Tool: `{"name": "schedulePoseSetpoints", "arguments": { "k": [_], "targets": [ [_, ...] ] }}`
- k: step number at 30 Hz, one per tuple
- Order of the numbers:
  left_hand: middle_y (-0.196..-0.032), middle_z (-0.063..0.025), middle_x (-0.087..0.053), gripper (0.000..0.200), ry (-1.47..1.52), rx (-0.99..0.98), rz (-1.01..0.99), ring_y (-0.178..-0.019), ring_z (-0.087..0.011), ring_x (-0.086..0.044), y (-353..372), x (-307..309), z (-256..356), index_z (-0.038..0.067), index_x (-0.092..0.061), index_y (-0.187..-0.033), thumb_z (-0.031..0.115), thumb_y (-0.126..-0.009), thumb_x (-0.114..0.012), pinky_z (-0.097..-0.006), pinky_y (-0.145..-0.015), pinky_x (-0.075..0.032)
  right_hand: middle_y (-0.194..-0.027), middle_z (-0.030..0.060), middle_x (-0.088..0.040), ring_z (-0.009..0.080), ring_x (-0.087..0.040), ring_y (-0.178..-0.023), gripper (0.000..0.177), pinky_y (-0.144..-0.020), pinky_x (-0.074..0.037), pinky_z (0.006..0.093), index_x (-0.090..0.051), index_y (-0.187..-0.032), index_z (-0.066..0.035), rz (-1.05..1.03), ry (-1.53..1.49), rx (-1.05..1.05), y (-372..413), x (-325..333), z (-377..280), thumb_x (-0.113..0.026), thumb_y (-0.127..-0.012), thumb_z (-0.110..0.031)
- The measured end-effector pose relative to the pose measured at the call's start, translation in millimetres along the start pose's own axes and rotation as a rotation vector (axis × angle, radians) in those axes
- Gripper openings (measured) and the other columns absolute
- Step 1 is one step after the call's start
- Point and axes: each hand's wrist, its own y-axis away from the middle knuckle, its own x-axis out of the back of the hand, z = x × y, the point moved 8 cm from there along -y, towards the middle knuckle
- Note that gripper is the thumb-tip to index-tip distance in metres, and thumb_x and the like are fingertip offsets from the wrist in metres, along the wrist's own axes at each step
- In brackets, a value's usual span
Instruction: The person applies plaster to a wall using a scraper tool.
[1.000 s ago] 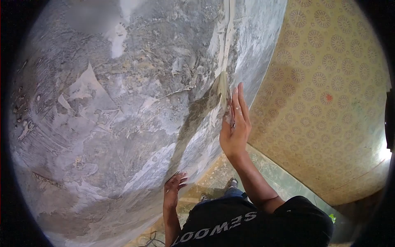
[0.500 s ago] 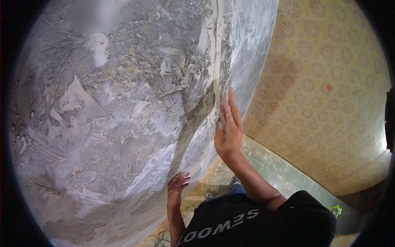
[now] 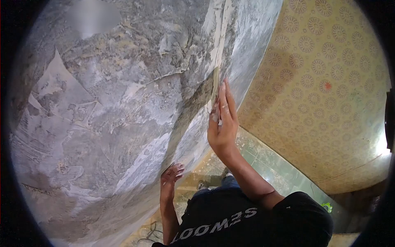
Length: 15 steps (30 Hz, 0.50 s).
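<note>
My right hand (image 3: 224, 119) lies along the corner ridge of the rough grey plastered wall (image 3: 135, 111), fingers stretched out together and pointing up. White dust or filler coats its fingers and thumb. The fingertips overlap the pale filler strip (image 3: 222, 37) that runs up this ridge. Lower and to the left, my left hand (image 3: 173, 173) is beside the wall's lower part, its whitened fingers slightly bent and apart. Its palm side is partly hidden.
A yellowish wall with flower-wheel patterns (image 3: 317, 94) rises on the right. Green floor tiles (image 3: 263, 158) show below it, with a bright green object (image 3: 327, 207) near my shoulder. Dark cables (image 3: 152, 234) lie at the bottom. Several ragged patches mark the plaster.
Both hands have shifted slightly left in view, and my right hand sits a little higher along the ridge. The view itself has moved a little too.
</note>
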Motion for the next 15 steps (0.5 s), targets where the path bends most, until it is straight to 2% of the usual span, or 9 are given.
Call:
{"name": "schedulePoseSetpoints", "arguments": {
  "k": [3,4,7,8,9,13,15],
  "targets": [
    [-0.123,-0.0132,-0.068,0.043,-0.003,0.017,0.005,-0.109,-0.0246,-0.066,-1.5,-1.5,4.5,0.001,-0.064,-0.126,0.034,-0.099,-0.061,-0.0361,-0.09,-0.051,-0.155,0.0253,-0.037,0.0371,-0.043,-0.141,0.052,-0.112,-0.037,0.0384,-0.044,-0.147,0.005,-0.032,0.012,-0.077,11.6,1.2,6.4,-0.044,-0.094,0.006],
    [-0.123,-0.013,-0.068,0.043,-0.002,0.019,0.009,-0.109,-0.0247,-0.066,-1.6,-1.0,3.6,0.001,-0.064,-0.126,0.034,-0.099,-0.062,-0.0363,-0.09,-0.051,-0.154,0.0244,-0.04,0.0374,-0.043,-0.141,0.053,-0.112,-0.038,0.0384,-0.046,-0.145,0.004,0.022,0.063,-0.042,8.4,4.8,8.6,-0.045,-0.092,0.008],
    [-0.123,-0.0127,-0.068,0.044,0.013,0.022,0.003,-0.11,-0.0248,-0.066,0.1,0.8,-2.5,0.0,-0.064,-0.126,0.034,-0.098,-0.063,-0.0365,-0.09,-0.051,-0.152,0.026,-0.042,0.0371,-0.045,-0.14,0.053,-0.112,-0.038,0.0386,-0.046,-0.145,0.004,0.009,0.094,-0.016,4.0,4.8,9.2,-0.045,-0.092,0.008],
    [-0.123,-0.0125,-0.068,0.044,0.023,0.006,-0.01,-0.109,-0.0247,-0.066,0.6,0.1,-2.6,0.0,-0.063,-0.126,0.034,-0.098,-0.063,-0.0364,-0.09,-0.051,-0.155,0.0263,-0.036,0.0404,-0.042,-0.14,0.056,-0.113,-0.035,0.0394,-0.039,-0.15,0.005,-0.049,0.051,-0.029,7.4,0.0,6.7,-0.044,-0.094,0.008],
    [-0.123,-0.0125,-0.068,0.044,0.024,0.011,-0.006,-0.109,-0.0247,-0.066,1.8,-0.2,-3.7,0.0,-0.063,-0.126,0.034,-0.098,-0.063,-0.0364,-0.09,-0.051,-0.155,0.0263,-0.036,0.0404,-0.042,-0.14,0.056,-0.113,-0.035,0.0394,-0.039,-0.15,0.005,-0.054,0.051,-0.033,11.5,-0.6,5.9,-0.044,-0.094,0.008],
    [-0.121,-0.0122,-0.068,0.042,-0.033,0.005,0.018,-0.109,-0.0233,-0.066,3.8,-2.3,5.9,0.001,-0.064,-0.126,0.034,-0.1,-0.062,-0.0349,-0.089,-0.051,-0.154,0.0267,-0.039,0.04,-0.043,-0.14,0.056,-0.111,-0.039,0.0392,-0.04,-0.149,0.005,-0.004,-0.021,-0.067,22.8,-3.0,21.5,-0.044,-0.093,0.01],
    [-0.12,-0.0121,-0.069,0.042,-0.041,0.034,0.047,-0.109,-0.0228,-0.066,4.1,-2.5,4.7,0.001,-0.064,-0.126,0.034,-0.1,-0.061,-0.0343,-0.089,-0.051,-0.148,0.027,-0.046,0.0375,-0.052,-0.133,0.046,-0.103,-0.048,0.0372,-0.044,-0.146,0.006,0.096,0.077,-0.019,21.0,6.1,25.0,-0.042,-0.1,0.004]
  ]
}}
